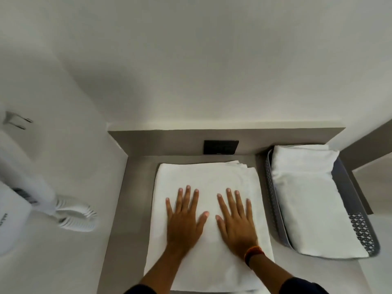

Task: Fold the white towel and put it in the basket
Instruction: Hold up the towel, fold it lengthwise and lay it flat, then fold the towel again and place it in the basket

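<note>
A white towel (209, 179) lies folded into a rectangle on the grey counter (137, 187), with layered edges showing at its far right corner. My left hand (184, 219) and my right hand (235, 221) press flat on its middle, palms down, fingers spread, holding nothing. An orange band circles my right wrist. To the right stands a grey perforated basket (360, 228), and another folded white towel (307, 200) lies inside it.
A black socket plate (221, 147) sits on the low back wall behind the towel. On the left wall hangs a white hair dryer (12, 209) with a coiled cord (78, 215). White walls close in the counter at the back and left.
</note>
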Motion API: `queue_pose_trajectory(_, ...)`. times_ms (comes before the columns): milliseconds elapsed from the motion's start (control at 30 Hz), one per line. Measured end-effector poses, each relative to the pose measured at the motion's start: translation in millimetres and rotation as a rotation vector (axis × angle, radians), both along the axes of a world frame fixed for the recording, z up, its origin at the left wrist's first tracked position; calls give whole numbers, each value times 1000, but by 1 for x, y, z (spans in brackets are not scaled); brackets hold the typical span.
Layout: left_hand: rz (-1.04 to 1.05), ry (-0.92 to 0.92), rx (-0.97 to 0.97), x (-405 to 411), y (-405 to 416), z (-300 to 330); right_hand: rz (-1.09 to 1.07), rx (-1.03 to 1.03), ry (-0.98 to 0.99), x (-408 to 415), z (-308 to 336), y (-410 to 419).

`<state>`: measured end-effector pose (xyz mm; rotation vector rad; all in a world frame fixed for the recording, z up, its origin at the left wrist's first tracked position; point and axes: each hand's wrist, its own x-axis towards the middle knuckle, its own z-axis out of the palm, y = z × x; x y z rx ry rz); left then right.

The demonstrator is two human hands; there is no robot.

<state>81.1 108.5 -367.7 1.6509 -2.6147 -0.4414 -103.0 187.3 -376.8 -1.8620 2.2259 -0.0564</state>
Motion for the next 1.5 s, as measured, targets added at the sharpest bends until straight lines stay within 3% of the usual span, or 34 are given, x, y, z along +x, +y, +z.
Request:
queue_pose_trajectory(200, -18, 22, -91, -8, -29, -16, 2, -50, 5, -11, -7, -28)
queue_pose_trajectory(333, -47, -20, -29, -7, -42, -3, 20, 38, -11, -16, 11, -42)
queue_pose_trajectory(500, -180, -28, 80, 31, 21, 15, 175, 66, -60, 0, 32, 26)
queue_pose_trajectory(667, -384, -222, 63, 78, 82, 29, 409, 74, 57, -1, 43, 94)
queue_pose_trajectory(833, -305, -430, 94, 64, 80, 60, 379, 237, 156, 1, 71, 69)
queue_pose_trajectory(967, -256, -243, 187, 55, 49, 95, 196, 349, -38, -8, 109, 37)
queue_pose_trajectory(1133, -92, -235, 818, 49, 1, 142, 91, 720, -309, -29, 153, 17)
queue_pose_trajectory(1200, -10, -219, 925, 54, -8, 151, -133, 756, -462, -47, 158, 15)
queue_pose_trajectory(1267, 56, -206, 957, 59, -20, 157, -243, 878, -555, -57, 171, 12)
queue_pose_trajectory(1367, 6, -152, 990, 60, -41, 170, -72, 1051, -653, -59, 199, -6)
queue_pose_trajectory(1500, -47, -41, 868, 51, -61, 180, -96, 750, -566, -63, 197, -25)
